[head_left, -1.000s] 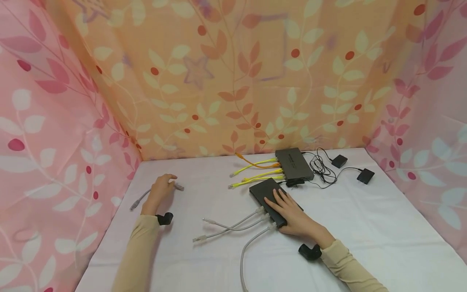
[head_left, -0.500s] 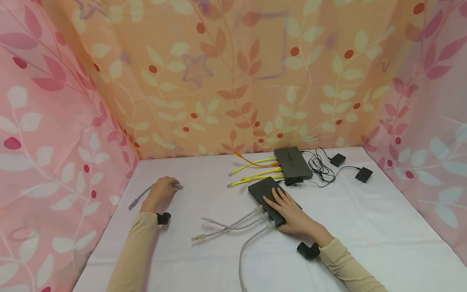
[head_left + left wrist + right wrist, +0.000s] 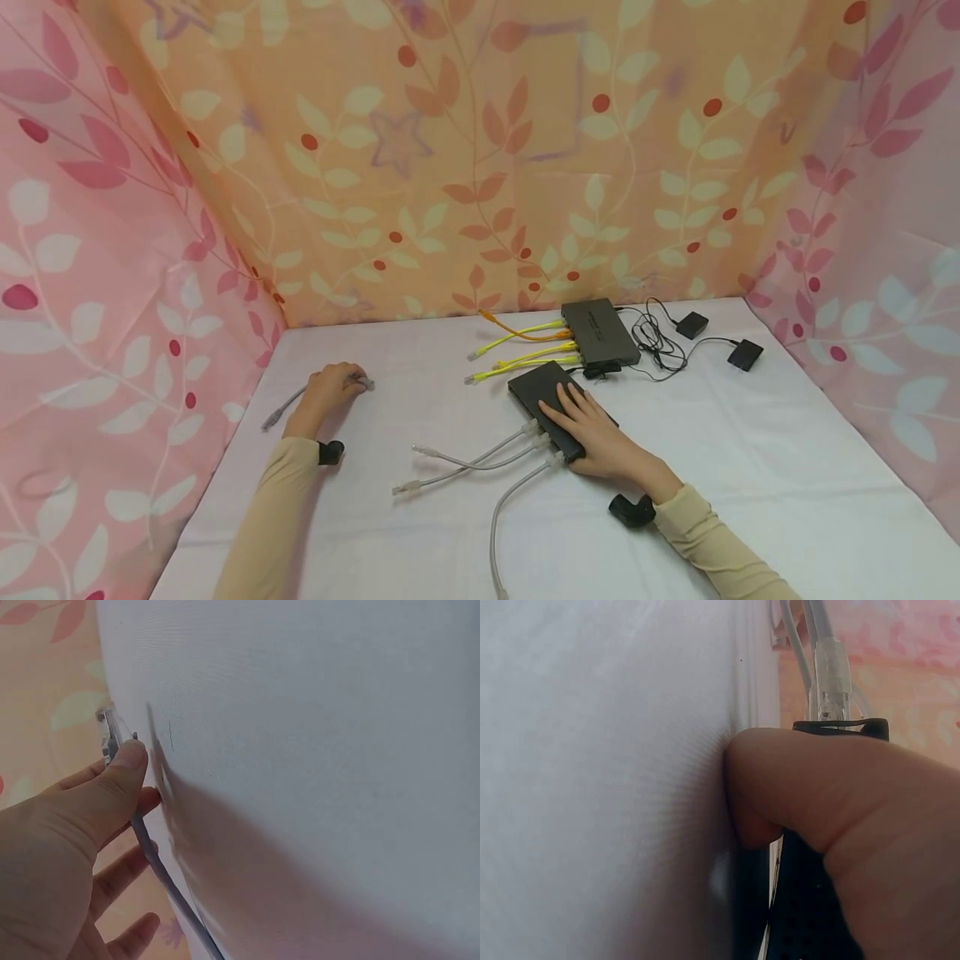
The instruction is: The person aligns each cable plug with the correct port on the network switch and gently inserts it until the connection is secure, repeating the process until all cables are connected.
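Observation:
Toward the table's left side, my left hand (image 3: 327,396) holds a grey network cable (image 3: 281,411) near one end. In the left wrist view the thumb and a finger pinch it just behind its clear plug (image 3: 109,727), and the cord (image 3: 169,881) trails down past the other fingers. My right hand (image 3: 600,433) rests with spread fingers on top of a flat black network switch (image 3: 536,386), its thumb down at the near end. Three grey cables (image 3: 480,467) come out of the switch's left side; one clear plug (image 3: 831,671) shows in the right wrist view.
Behind the black switch lies a dark grey switch (image 3: 602,332) with yellow cables (image 3: 528,362) and an orange cable (image 3: 528,336). Two black power adapters (image 3: 745,355) with tangled thin cords (image 3: 660,346) sit at the back right. Patterned cloth (image 3: 420,167) walls enclose the white table (image 3: 420,350).
My left fingers have drawn together on the plug end of the grey cable. The right hand keeps its place on the black switch. The head view has shifted slightly.

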The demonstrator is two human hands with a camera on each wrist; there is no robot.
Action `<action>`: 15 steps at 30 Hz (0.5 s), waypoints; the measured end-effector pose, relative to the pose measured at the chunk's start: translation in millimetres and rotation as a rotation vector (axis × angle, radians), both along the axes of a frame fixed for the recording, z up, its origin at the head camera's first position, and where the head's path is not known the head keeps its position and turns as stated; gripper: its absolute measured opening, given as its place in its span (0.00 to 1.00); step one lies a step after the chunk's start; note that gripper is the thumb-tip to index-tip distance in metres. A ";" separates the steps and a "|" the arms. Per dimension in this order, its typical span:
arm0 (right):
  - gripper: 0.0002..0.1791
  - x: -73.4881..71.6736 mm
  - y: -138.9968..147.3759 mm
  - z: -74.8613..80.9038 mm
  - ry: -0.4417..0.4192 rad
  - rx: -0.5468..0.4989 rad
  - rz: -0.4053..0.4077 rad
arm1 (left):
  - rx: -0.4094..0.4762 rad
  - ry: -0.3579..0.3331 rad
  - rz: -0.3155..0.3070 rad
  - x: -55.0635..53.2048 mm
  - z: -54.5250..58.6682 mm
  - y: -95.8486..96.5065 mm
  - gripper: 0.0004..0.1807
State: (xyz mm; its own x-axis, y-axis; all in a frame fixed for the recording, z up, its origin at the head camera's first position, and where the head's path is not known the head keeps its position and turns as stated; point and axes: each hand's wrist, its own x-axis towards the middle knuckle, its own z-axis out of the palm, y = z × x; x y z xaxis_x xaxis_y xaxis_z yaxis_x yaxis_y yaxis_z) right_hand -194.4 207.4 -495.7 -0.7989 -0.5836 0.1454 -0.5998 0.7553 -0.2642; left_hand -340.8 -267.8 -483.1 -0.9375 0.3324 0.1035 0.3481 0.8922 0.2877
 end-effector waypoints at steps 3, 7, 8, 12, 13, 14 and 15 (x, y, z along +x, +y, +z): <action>0.55 -0.4 0.0 -0.1 0.000 -0.003 0.000 | 0.002 0.002 -0.006 2.7 1.3 -0.2 0.09; 0.55 -0.8 0.3 -0.4 -0.019 0.009 -0.006 | 0.002 0.011 -0.025 4.7 2.5 -0.5 0.09; 0.55 -0.8 0.4 -0.3 -0.022 0.012 -0.007 | 0.001 0.013 -0.035 4.9 2.3 -0.7 0.09; 0.55 -0.4 0.7 0.1 -0.029 0.023 -0.008 | 0.003 0.019 -0.061 5.4 0.4 -0.9 0.10; 0.55 -0.3 0.7 0.4 -0.030 0.021 -0.008 | 0.004 0.024 -0.068 6.1 -0.2 -0.9 0.10; 0.55 -0.3 0.7 0.6 -0.030 0.022 -0.008 | 0.004 0.033 -0.075 6.6 -0.8 -0.7 0.10; 0.55 -0.3 0.8 0.6 -0.029 0.022 -0.008 | 0.007 0.042 -0.081 7.2 -1.3 -0.2 0.10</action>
State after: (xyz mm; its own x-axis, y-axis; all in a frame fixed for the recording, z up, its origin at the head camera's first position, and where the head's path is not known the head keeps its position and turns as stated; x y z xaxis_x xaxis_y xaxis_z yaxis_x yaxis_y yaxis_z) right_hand -194.7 208.2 -495.1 -0.8071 -0.5802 0.1095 -0.5863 0.7656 -0.2649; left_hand -333.6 -268.0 -484.4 -0.9025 0.4056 0.1450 0.4306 0.8589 0.2774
